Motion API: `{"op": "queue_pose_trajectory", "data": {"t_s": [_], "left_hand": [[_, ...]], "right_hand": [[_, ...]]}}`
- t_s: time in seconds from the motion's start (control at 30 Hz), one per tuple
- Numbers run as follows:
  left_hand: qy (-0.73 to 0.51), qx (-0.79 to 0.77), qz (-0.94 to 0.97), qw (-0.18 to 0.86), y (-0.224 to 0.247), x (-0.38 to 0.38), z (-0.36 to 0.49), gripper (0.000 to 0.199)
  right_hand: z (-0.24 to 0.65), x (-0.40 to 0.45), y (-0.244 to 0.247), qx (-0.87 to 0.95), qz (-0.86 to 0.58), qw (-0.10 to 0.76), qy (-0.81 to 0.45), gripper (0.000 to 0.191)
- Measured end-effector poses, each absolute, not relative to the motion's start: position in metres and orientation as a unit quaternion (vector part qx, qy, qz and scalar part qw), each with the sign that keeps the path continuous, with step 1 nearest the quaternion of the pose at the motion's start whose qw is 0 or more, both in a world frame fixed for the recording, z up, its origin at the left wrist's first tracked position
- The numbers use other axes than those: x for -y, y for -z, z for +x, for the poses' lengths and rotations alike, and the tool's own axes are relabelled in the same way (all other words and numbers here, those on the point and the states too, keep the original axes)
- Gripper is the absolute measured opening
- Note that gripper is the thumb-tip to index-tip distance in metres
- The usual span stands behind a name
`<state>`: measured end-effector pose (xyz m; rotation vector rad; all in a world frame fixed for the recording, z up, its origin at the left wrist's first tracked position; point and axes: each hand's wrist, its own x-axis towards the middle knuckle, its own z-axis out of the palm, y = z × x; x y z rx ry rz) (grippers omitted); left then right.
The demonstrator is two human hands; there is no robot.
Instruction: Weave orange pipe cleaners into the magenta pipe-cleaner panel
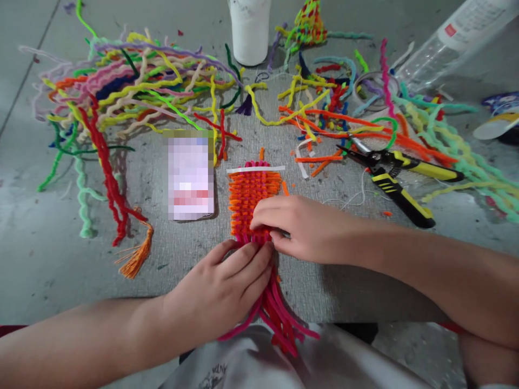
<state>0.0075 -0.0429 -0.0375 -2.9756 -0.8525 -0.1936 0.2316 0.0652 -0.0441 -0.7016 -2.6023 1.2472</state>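
A woven piece of orange pipe cleaners (pixel 245 200) lies on the table in front of me, crossed with pink ones. Along its top edge runs a thin white strip (pixel 255 169). Loose pink pipe cleaners (pixel 278 313) trail from its lower end over the table edge towards my lap. My left hand (pixel 229 289) is closed over these strands just below the weave, fingers together. With curled fingertips, my right hand (pixel 298 224) grips the weave's lower right part. Both hands' fingertips are close together, and part of the lower weave is hidden under them.
A phone (pixel 190 175) lies left of the weave. Mixed pipe cleaners (pixel 133 92) are heaped at upper left, with an orange tassel (pixel 138 254) below. Yellow-black pliers (pixel 395 178) lie at right. A white bottle (pixel 250 32) and a clear plastic bottle (pixel 454 46) are at the back.
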Motion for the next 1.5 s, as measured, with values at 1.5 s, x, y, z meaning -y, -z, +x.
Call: {"op": "queue_pose_trajectory", "data": {"t_s": [1.5], "left_hand": [[0.071,0.259,-0.963,0.009,0.039,0.049,0.006,0.043]], "right_hand": [[0.217,-0.061,0.049,0.929,-0.222,0.074,-0.288,0.017]]}}
